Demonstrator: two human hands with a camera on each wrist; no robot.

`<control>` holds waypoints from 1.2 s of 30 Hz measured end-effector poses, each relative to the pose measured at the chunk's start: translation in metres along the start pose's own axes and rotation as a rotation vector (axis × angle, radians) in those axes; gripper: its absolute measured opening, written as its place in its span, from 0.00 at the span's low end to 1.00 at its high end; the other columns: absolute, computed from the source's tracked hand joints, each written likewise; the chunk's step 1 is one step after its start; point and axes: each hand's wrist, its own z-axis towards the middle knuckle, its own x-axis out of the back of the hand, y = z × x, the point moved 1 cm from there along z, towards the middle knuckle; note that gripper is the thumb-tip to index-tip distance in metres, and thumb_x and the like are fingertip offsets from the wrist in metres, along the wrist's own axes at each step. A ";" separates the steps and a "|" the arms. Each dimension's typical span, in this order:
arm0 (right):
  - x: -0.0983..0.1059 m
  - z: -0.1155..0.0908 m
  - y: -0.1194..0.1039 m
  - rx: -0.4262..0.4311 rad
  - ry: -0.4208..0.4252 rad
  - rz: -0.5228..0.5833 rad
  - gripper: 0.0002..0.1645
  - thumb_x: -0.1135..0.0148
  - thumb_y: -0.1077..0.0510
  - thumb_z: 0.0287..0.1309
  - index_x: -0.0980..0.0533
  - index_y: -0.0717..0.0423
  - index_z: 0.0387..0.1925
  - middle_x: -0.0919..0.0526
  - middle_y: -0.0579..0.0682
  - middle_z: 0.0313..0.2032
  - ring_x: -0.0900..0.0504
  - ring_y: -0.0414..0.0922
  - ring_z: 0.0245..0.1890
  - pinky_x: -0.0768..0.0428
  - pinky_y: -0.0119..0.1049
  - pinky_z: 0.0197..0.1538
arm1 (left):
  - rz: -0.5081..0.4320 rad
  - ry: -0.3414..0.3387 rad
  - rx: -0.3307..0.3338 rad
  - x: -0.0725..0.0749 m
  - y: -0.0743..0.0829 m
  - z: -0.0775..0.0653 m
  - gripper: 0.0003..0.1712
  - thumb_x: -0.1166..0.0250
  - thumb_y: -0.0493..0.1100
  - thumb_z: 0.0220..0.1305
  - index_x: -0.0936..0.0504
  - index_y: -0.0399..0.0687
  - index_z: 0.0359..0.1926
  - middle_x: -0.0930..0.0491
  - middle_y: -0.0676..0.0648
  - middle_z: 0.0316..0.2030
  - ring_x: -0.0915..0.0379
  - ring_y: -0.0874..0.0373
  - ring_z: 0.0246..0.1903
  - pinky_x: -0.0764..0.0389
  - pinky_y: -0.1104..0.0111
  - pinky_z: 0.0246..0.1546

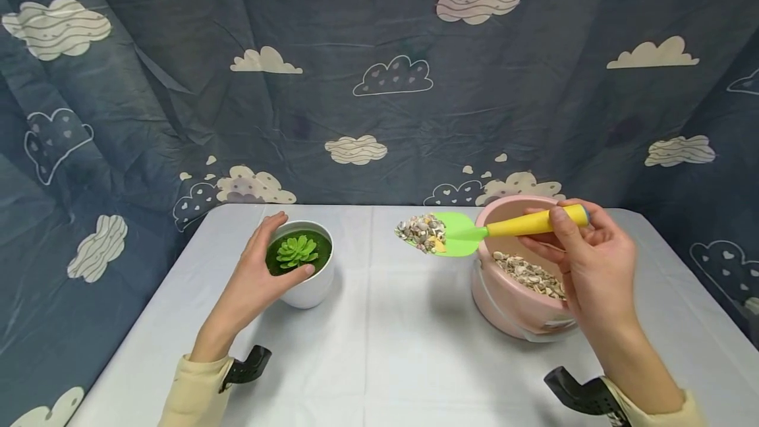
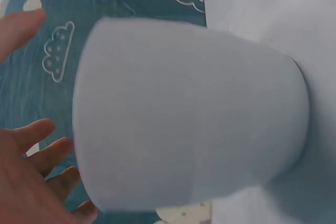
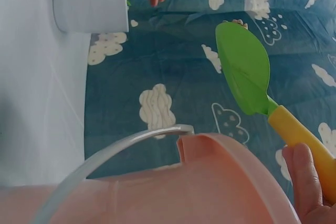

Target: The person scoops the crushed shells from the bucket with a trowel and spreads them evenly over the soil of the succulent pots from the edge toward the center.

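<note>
My right hand (image 1: 599, 262) grips the yellow handle of a small garden trowel (image 1: 465, 234) above the pink bucket's rim. Its green blade is held out to the left and carries a heap of mixed pebbles or shell bits (image 1: 422, 232). On the left of the table stands a white pot (image 2: 189, 119) with a green succulent (image 1: 296, 251) on a dark green surface. My left hand (image 1: 256, 269) is beside that pot, thumb and fingers spread apart at its rim. Whether it touches the rim, I cannot tell.
A pink bucket (image 1: 504, 305) with a pale carrying handle (image 3: 113, 153) stands on the right under my right hand. More of the pebbly mix (image 1: 530, 275) lies inside it. White cloth covers the table (image 1: 379, 361), and a dark cloud-patterned curtain (image 1: 332, 111) hangs behind.
</note>
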 end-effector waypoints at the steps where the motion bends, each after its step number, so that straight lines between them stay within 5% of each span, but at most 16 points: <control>1: -0.001 0.000 0.000 -0.001 0.002 0.000 0.19 0.40 0.72 0.62 0.34 0.73 0.51 0.19 0.64 0.47 0.15 0.56 0.46 0.18 0.46 0.36 | -0.003 -0.002 0.001 0.001 -0.004 0.000 0.54 0.25 0.57 0.54 0.47 0.64 0.76 0.55 0.53 0.76 0.60 0.48 0.74 0.47 0.39 0.64; 15: -0.006 -0.002 0.004 -0.020 0.015 -0.043 0.22 0.38 0.69 0.61 0.34 0.70 0.54 0.18 0.63 0.47 0.15 0.54 0.45 0.18 0.44 0.36 | -0.139 -0.082 0.001 0.012 -0.049 0.002 0.59 0.24 0.45 0.54 0.53 0.55 0.78 0.59 0.50 0.76 0.66 0.46 0.74 0.55 0.40 0.67; 29: -0.013 -0.004 0.008 -0.033 0.010 -0.058 0.22 0.37 0.67 0.62 0.34 0.72 0.54 0.20 0.63 0.48 0.14 0.54 0.44 0.18 0.44 0.37 | -0.383 -0.191 0.079 0.009 -0.070 0.002 0.61 0.27 0.39 0.55 0.59 0.55 0.78 0.52 0.40 0.73 0.60 0.43 0.73 0.54 0.42 0.67; 36: -0.021 -0.006 0.011 -0.030 0.011 -0.080 0.24 0.37 0.66 0.62 0.34 0.72 0.56 0.20 0.64 0.47 0.14 0.54 0.43 0.19 0.45 0.38 | -0.443 -0.191 0.090 0.007 -0.071 0.003 0.59 0.29 0.38 0.57 0.59 0.57 0.78 0.50 0.43 0.72 0.50 0.46 0.70 0.40 0.70 0.63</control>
